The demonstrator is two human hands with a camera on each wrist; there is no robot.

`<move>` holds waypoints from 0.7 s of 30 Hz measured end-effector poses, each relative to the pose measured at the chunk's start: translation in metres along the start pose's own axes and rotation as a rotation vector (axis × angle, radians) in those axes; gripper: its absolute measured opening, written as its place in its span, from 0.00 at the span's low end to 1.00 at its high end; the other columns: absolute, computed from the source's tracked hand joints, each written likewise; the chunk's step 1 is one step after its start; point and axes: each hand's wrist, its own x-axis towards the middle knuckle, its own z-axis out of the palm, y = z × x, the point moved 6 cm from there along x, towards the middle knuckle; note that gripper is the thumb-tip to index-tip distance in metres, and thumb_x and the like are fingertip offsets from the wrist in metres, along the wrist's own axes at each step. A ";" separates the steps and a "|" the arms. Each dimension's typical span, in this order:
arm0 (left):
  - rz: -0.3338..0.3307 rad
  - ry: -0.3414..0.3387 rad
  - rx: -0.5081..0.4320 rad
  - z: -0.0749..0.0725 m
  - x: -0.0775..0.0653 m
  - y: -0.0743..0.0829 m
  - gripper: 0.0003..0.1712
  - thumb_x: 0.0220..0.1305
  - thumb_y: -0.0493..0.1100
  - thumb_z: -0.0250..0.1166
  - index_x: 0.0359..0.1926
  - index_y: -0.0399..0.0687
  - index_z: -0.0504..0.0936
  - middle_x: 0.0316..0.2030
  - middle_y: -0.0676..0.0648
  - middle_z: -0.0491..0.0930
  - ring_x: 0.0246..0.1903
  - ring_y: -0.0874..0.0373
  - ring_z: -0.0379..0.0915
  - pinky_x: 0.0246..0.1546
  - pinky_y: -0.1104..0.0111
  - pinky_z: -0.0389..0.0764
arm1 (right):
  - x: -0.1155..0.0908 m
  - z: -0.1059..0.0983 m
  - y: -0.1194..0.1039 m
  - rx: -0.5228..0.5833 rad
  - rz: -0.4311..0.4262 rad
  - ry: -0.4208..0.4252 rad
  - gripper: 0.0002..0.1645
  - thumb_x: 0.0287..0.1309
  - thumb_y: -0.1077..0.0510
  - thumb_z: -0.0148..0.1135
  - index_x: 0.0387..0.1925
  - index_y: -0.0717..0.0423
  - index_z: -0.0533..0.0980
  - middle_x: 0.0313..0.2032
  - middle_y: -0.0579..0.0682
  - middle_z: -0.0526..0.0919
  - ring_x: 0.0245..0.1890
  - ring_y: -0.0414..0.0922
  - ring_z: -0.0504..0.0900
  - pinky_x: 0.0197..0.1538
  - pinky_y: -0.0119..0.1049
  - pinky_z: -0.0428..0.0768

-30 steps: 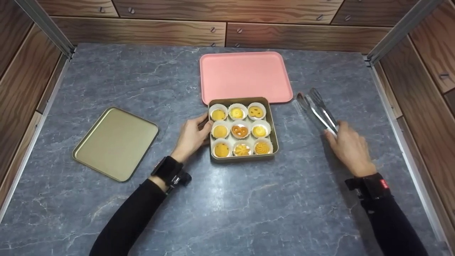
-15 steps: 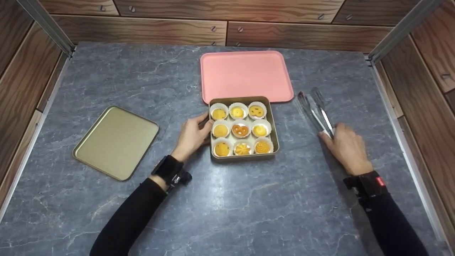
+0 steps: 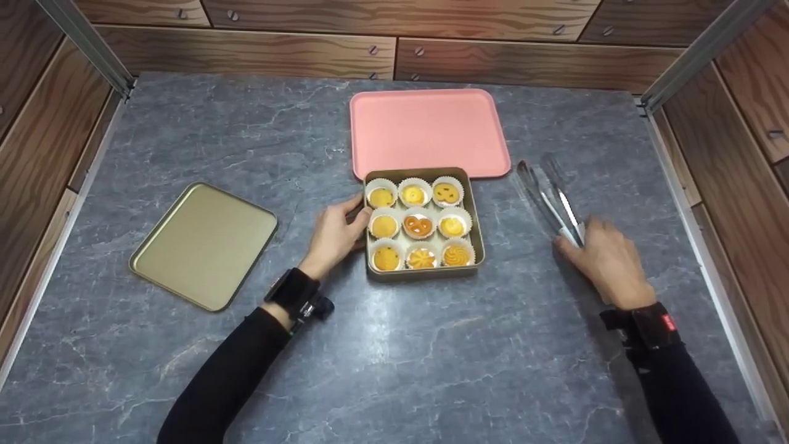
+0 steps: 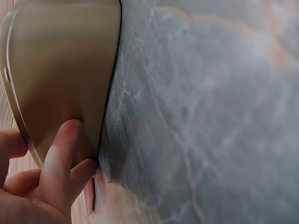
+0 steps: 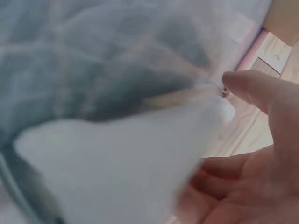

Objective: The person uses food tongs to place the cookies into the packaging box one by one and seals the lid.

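In the head view, a square gold tin (image 3: 425, 275) holds rows of yellow and golden cookies (image 3: 418, 226) in white paper cups. My left hand (image 3: 333, 237) is at the tin's left side, its thumb right at the rim. In the left wrist view, extended fingers (image 4: 63, 154) press against the tin's outer wall (image 4: 70, 51). To the right of the tin, my right hand (image 3: 610, 259) grips a pair of metal tongs (image 3: 568, 209), arms spread apart with nothing between their heads. A blurred white handle part (image 5: 121, 163) fills much of the right wrist view, beside the thumb.
A pink tray (image 3: 431, 129) lies just behind the tin, partly overlapped by it in this view. The gold lid (image 3: 204, 246) rests on the grey marbled table (image 3: 394, 370) at left. Wood-patterned panels (image 3: 246, 55) border the table.
My right hand and the tongs have shifted slightly left, then slightly back right. My left hand, the tin, the tray and the lid stay in place.
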 end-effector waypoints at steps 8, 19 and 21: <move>-0.021 -0.046 -0.137 -0.003 -0.004 -0.006 0.30 0.77 0.48 0.61 0.73 0.39 0.69 0.69 0.38 0.73 0.59 0.49 0.79 0.56 0.62 0.82 | -0.018 -0.014 -0.043 -0.051 -0.177 0.308 0.42 0.58 0.52 0.71 0.63 0.78 0.68 0.40 0.76 0.77 0.36 0.73 0.75 0.37 0.65 0.74; 0.117 0.049 -0.020 -0.055 -0.025 0.009 0.33 0.75 0.42 0.60 0.75 0.35 0.65 0.66 0.35 0.76 0.64 0.43 0.75 0.65 0.57 0.76 | -0.033 -0.008 -0.111 0.321 -0.431 0.227 0.40 0.59 0.62 0.71 0.70 0.69 0.67 0.52 0.63 0.81 0.44 0.57 0.80 0.49 0.50 0.79; 0.150 0.095 0.042 -0.072 -0.028 0.010 0.32 0.74 0.41 0.60 0.75 0.35 0.66 0.65 0.36 0.77 0.64 0.42 0.75 0.66 0.55 0.74 | -0.038 -0.009 -0.124 0.390 -0.497 0.232 0.40 0.58 0.63 0.72 0.70 0.68 0.68 0.53 0.61 0.81 0.44 0.55 0.80 0.49 0.46 0.79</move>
